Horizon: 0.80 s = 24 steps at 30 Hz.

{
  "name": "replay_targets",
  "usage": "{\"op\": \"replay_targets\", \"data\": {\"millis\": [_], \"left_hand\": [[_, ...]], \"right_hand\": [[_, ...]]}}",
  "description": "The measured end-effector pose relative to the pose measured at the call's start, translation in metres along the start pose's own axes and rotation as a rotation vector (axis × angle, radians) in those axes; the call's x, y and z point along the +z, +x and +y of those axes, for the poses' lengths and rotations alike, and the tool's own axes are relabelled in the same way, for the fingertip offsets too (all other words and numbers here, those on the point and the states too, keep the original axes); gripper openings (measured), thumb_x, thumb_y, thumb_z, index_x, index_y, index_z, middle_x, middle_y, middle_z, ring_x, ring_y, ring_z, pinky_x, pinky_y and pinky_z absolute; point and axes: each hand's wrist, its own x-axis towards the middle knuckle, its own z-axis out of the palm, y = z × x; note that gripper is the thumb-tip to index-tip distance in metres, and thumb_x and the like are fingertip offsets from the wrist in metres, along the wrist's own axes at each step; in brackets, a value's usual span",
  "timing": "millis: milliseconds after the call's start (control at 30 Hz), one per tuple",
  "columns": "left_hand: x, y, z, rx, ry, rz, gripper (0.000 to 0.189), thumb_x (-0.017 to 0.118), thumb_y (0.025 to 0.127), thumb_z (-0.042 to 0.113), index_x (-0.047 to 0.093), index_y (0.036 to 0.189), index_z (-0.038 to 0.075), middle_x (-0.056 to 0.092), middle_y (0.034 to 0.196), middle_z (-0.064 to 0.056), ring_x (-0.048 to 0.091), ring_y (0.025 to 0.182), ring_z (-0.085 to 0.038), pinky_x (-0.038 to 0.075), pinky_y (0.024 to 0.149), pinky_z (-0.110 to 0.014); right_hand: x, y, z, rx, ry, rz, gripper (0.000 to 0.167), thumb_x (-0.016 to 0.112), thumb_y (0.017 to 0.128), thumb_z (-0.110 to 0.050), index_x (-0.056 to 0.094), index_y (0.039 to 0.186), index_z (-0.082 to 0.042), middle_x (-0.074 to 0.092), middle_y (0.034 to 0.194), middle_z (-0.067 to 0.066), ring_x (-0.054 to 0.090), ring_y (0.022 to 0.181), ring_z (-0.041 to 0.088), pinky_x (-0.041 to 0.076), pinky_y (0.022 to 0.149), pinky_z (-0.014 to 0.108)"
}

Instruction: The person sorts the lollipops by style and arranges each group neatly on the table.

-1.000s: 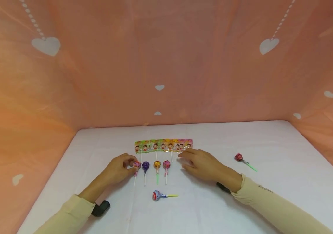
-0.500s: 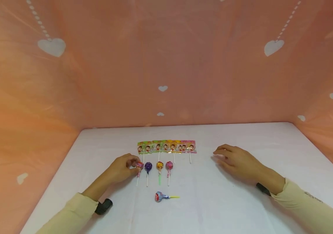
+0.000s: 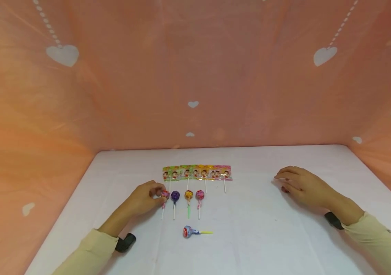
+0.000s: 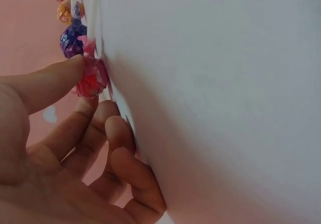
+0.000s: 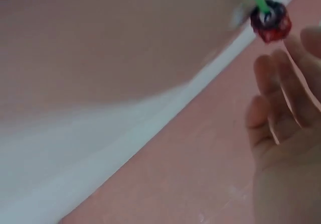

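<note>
My left hand pinches the wrapped head of a pink-red lollipop between thumb and fingers, its white stick lying toward me. Right beside it lies a purple lollipop, then a yellow one with a green stick and a pink one. Over on the right, my right hand hovers low with fingers loosely bent. A dark red lollipop with a green stick lies right at its fingertips; in the head view the hand mostly hides it.
Behind the row lie flat lollipops in green, orange and pink packets, sticks toward me. A blue-wrapped lollipop with a yellow stick lies sideways in front. The white table ends at an orange-pink cloth wall.
My right hand has moved right, away from the row, over to the dark red lollipop. The left hand keeps its pinch on the pink-red lollipop. The head view has shifted slightly.
</note>
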Motion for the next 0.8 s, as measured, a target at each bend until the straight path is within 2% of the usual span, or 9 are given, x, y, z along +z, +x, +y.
{"op": "replay_targets", "data": {"millis": [100,300,433,667,800], "left_hand": [[0.000,0.000,0.000,0.004,-0.004,-0.001,0.017,0.074,0.087,0.014,0.069,0.103,0.010,0.058,0.088,0.000,0.049,0.082,-0.016,0.039,0.072,-0.031],[-0.001,0.000,-0.001,0.011,-0.016,0.007,0.017,0.074,0.086,0.014,0.069,0.102,0.010,0.058,0.088,-0.001,0.048,0.081,-0.016,0.038,0.073,-0.031],[0.000,0.000,-0.002,0.013,-0.021,0.007,0.019,0.074,0.087,0.013,0.069,0.104,0.008,0.059,0.088,-0.001,0.049,0.082,-0.016,0.039,0.073,-0.030],[0.001,0.000,-0.004,0.025,-0.026,0.004,0.019,0.074,0.086,0.013,0.069,0.104,0.007,0.059,0.088,-0.001,0.050,0.081,-0.016,0.039,0.072,-0.029],[0.000,0.001,-0.005,0.031,-0.024,0.002,0.019,0.074,0.086,0.012,0.069,0.104,0.007,0.060,0.088,-0.002,0.050,0.081,-0.016,0.039,0.072,-0.029]], "right_hand": [[-0.001,-0.006,0.007,0.010,0.024,-0.021,0.029,0.065,0.088,-0.003,0.072,0.110,-0.020,0.064,0.114,-0.013,0.057,0.108,0.009,0.030,0.098,0.008],[-0.005,-0.014,0.010,0.006,0.057,-0.035,0.034,0.069,0.085,-0.002,0.070,0.111,-0.024,0.065,0.110,-0.017,0.058,0.102,0.003,0.031,0.096,0.005],[-0.007,-0.018,0.007,0.069,0.073,-0.047,0.035,0.072,0.086,-0.008,0.068,0.115,-0.027,0.067,0.108,-0.019,0.061,0.099,0.001,0.033,0.093,0.005],[-0.003,-0.020,0.006,0.111,0.058,-0.036,0.032,0.075,0.085,-0.012,0.069,0.113,-0.026,0.065,0.097,-0.022,0.058,0.087,-0.003,0.044,0.080,0.014],[-0.002,-0.019,0.008,0.117,0.096,-0.035,0.030,0.076,0.085,-0.013,0.069,0.113,-0.023,0.063,0.093,-0.022,0.055,0.082,-0.005,0.047,0.071,0.021]]}}
